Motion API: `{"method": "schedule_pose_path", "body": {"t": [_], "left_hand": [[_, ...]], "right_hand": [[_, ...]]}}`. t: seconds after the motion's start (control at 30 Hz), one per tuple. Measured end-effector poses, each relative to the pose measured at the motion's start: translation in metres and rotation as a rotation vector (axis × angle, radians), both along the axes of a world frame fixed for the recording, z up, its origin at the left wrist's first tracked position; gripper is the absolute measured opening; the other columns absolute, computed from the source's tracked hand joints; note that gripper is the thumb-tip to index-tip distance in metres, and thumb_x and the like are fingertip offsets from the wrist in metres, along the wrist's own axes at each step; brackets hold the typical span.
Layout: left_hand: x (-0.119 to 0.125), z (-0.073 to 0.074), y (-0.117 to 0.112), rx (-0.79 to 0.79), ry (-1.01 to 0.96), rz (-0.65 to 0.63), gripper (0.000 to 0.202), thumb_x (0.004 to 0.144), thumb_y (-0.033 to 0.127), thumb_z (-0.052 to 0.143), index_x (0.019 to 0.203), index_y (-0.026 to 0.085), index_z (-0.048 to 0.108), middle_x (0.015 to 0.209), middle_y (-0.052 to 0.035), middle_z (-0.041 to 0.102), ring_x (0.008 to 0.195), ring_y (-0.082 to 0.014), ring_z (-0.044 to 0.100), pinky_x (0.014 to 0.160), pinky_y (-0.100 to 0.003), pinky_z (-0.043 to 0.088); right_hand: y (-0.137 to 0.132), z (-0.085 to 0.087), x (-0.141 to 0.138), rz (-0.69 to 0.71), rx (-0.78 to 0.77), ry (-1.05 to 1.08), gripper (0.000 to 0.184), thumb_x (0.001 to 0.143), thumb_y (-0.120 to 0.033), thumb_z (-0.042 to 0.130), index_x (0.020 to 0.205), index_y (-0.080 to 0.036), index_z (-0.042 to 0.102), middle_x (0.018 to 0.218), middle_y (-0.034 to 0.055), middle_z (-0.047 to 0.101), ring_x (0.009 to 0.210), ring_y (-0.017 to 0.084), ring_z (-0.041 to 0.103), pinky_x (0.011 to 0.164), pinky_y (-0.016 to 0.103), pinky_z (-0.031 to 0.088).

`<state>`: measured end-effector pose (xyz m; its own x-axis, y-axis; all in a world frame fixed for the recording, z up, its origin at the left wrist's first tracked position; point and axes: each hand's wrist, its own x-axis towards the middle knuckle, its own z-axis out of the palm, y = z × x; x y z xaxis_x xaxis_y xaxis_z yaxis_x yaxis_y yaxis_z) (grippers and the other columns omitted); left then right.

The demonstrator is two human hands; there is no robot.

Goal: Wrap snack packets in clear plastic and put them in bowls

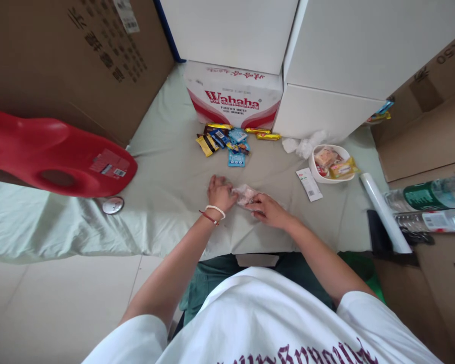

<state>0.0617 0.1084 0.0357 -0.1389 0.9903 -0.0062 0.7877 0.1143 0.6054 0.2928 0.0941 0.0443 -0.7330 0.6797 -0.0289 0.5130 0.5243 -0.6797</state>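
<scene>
My left hand [220,193] and my right hand [267,210] meet over a pale green sheet [167,172]. Between them lies a small clear bag with pinkish contents [244,194]. Both hands have their fingers closed on the bag, the left at its left end, the right at its right end. My left wrist wears a white bead bracelet and a red string. A pile of small snack packets [223,141] in yellow, blue and dark wrappers lies just beyond my hands.
A Wahaha water carton [233,96] and white boxes stand at the back. A white bowl of wrapped snacks [330,164] and a flat white packet [309,184] lie right, with a white roll [384,212] and water bottles [428,197]. A red plastic stool [49,151] lies left, brown cartons around.
</scene>
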Motion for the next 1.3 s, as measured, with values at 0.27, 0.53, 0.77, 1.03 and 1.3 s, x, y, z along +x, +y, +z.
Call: {"method": "schedule_pose_path", "body": {"t": [0.27,0.53,0.77,1.03,1.3], "left_hand": [[0.053,0.015,-0.042,0.113,-0.064,-0.136,0.011,0.090,0.024,0.058,0.081,0.021,0.064,0.091,-0.0085,0.066,0.091,-0.0241,0.063,0.088,-0.038,0.053],[0.080,-0.001,-0.078,0.167,0.088,-0.380,0.049,0.093,0.016,0.051,0.141,0.018,0.062,0.149,-0.0152,0.062,0.139,-0.0301,0.054,0.115,-0.048,0.045],[0.074,-0.002,-0.084,0.112,0.177,-0.399,0.061,0.091,0.015,0.052,0.151,0.021,0.057,0.157,-0.0130,0.058,0.144,-0.0300,0.051,0.110,-0.049,0.047],[0.076,-0.009,-0.088,0.126,0.197,-0.425,0.053,0.095,0.015,0.048,0.146,0.021,0.061,0.157,-0.0140,0.058,0.148,-0.0307,0.049,0.107,-0.049,0.047],[0.050,-0.005,-0.122,0.166,0.164,-0.349,0.047,0.087,0.015,0.057,0.132,0.016,0.068,0.144,-0.0199,0.065,0.145,-0.0366,0.052,0.119,-0.058,0.041]], "right_hand": [[0.000,0.001,0.001,-0.009,-0.007,0.009,0.023,0.089,-0.016,0.069,0.108,-0.022,0.079,0.119,0.0117,0.066,0.115,0.026,0.058,0.107,0.045,0.047],[-0.016,-0.001,0.028,-0.469,-0.016,0.212,0.027,0.097,-0.025,0.054,0.114,-0.022,0.075,0.121,0.0126,0.068,0.115,0.025,0.064,0.104,0.045,0.052],[-0.039,0.001,0.046,-0.758,0.207,-0.165,0.023,0.089,-0.032,0.065,0.106,-0.020,0.074,0.138,0.0225,0.057,0.134,0.038,0.047,0.113,0.058,0.040],[0.005,0.043,-0.007,-0.584,0.059,-0.232,0.018,0.101,-0.033,0.054,0.107,-0.022,0.067,0.092,0.0070,0.072,0.085,0.022,0.066,0.078,0.030,0.047],[0.017,0.042,-0.100,-0.434,0.108,-0.554,0.036,0.105,-0.040,0.056,0.130,-0.014,0.061,0.126,0.0209,0.066,0.106,0.030,0.069,0.085,0.037,0.052]]}}
